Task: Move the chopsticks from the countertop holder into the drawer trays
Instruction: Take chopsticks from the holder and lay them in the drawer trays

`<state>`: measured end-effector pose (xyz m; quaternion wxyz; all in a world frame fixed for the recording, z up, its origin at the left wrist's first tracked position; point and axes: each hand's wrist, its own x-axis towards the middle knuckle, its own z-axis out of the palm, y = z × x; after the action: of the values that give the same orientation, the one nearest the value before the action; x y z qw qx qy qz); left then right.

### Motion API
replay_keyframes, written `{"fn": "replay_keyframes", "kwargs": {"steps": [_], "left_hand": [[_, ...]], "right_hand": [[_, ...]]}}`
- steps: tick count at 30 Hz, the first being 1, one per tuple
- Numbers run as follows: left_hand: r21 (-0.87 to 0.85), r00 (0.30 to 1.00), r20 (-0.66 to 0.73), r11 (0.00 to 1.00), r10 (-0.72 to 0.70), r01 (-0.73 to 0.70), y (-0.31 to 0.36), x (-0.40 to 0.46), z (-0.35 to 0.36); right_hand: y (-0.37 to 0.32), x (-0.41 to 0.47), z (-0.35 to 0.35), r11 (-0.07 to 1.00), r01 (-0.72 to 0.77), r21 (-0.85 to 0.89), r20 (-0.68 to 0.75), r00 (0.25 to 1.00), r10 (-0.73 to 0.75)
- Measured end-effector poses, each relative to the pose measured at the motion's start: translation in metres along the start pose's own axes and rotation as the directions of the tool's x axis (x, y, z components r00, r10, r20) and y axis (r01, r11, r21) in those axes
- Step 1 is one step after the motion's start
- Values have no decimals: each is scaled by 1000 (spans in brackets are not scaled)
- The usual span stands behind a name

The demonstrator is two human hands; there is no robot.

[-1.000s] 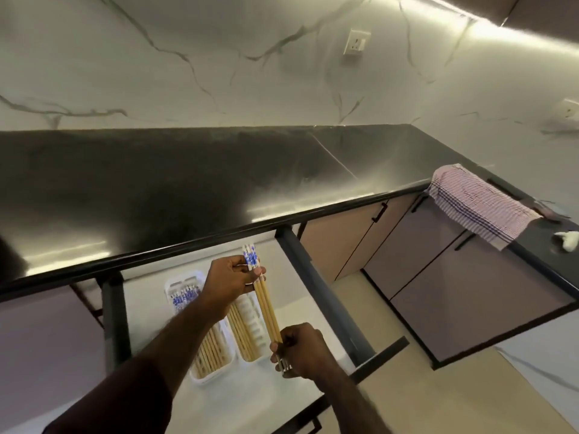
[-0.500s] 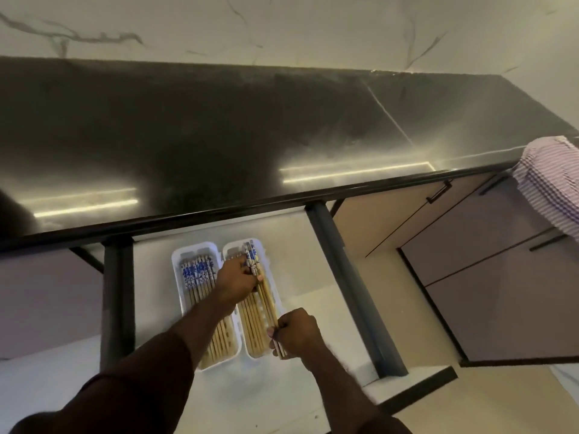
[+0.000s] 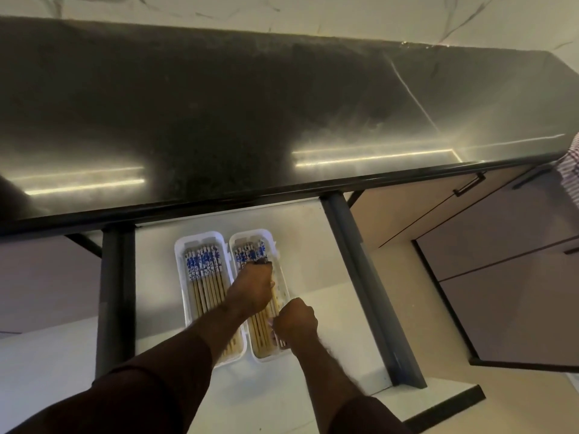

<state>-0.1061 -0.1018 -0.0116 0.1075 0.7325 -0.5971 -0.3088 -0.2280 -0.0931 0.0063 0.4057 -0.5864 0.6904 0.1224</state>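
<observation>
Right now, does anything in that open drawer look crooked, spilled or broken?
Nothing stands out. The two white trays sit side by side and the chopsticks lie parallel, blue-patterned ends toward the countertop. The left hand and right hand cover part of the right tray, so that stretch cannot be checked.

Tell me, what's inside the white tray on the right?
The right tray holds chopsticks with blue-patterned tops. The left hand and right hand cover their middles, so I can't count them.

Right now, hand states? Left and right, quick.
Left hand: curled on chopsticks in the right tray.
Right hand: curled, gripping the chopsticks' near ends.
</observation>
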Motion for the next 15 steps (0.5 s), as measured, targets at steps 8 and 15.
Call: {"fn": "replay_keyframes", "kwargs": {"steps": [8,15], "left_hand": [[338,998,16,939,64,-65,-7,3,14],[512,992,69,850,106,-126,-11,4,19]], "right_hand": [[2,-2,14,978,90,-191,-90,990,-109],[-1,-4,32,951,167,-260,-170,962,-215]]}}
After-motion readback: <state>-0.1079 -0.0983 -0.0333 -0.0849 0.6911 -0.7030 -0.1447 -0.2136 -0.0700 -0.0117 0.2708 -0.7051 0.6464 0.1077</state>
